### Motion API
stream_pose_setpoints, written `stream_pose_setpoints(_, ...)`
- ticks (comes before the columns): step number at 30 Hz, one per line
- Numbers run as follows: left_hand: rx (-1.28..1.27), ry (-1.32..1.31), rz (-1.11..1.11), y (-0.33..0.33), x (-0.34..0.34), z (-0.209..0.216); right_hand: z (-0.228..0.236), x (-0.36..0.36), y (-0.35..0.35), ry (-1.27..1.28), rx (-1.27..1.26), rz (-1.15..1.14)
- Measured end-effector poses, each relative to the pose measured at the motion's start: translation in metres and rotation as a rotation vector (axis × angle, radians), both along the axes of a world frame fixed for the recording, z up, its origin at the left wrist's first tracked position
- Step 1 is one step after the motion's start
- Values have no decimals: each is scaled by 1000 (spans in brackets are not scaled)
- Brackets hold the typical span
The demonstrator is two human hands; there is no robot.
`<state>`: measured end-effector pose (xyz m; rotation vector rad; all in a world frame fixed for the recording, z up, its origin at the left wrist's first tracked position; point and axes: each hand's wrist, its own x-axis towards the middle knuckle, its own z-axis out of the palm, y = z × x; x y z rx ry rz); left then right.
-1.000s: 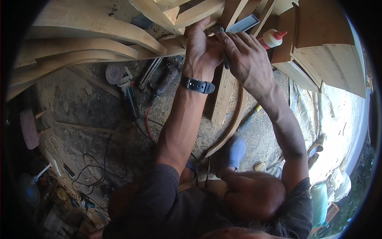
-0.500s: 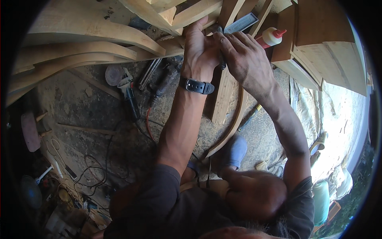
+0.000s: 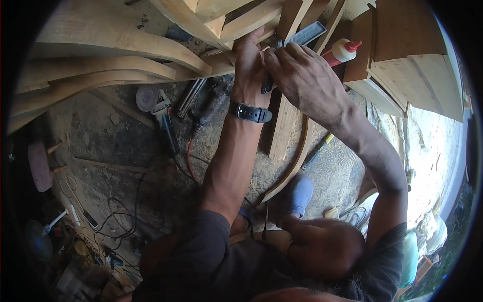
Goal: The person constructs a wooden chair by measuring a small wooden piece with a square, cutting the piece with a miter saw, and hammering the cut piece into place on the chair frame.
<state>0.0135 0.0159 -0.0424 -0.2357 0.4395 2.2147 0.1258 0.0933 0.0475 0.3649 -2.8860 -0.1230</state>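
Observation:
My left hand (image 3: 248,65) is palm up beside the joint of the curved wooden frame (image 3: 214,35). One digit stretches along the wood; the other fingers are hidden, so its grip cannot be told. My right hand (image 3: 309,78) crosses over from the right, back of the hand up, fingers curled round a slim dark tool (image 3: 267,83). The tool's lower end shows against my left palm. What kind of tool it is stays unclear. Just beyond my right knuckles lies a grey-blue tray-like strip (image 3: 308,34).
A red-and-white glue bottle (image 3: 343,52) lies by a wooden cabinet piece (image 3: 410,30). On the floor are an angle grinder (image 3: 163,118), a drill-like power tool (image 3: 210,105), cables (image 3: 128,214), a wooden board (image 3: 283,128), a curved strip (image 3: 297,168) and a yellow-tipped tool (image 3: 319,150).
The dark tool's lower end has swung left and down toward my left palm as my right wrist turned. My right elbow has moved outward to the right.

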Motion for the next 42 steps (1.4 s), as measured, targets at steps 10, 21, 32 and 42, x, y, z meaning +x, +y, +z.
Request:
stream_pose_setpoints(10, -17, -18, -33, 0, 6, 16, 3, 5, 1, -23, 15, -4)
stream_pose_setpoints(21, -144, -222, 44, 6, 18, 35, -14, 43, 63, 513, -509, -171)
stream_pose_setpoints(32, -94, -189, -24, 0, 13, 35, -62, 3, 74, 274, -300, -183)
stream_pose_setpoints(42, -221, -170, -1, 3, 8, 30, -58, -10, 76, 251, -225, -197)
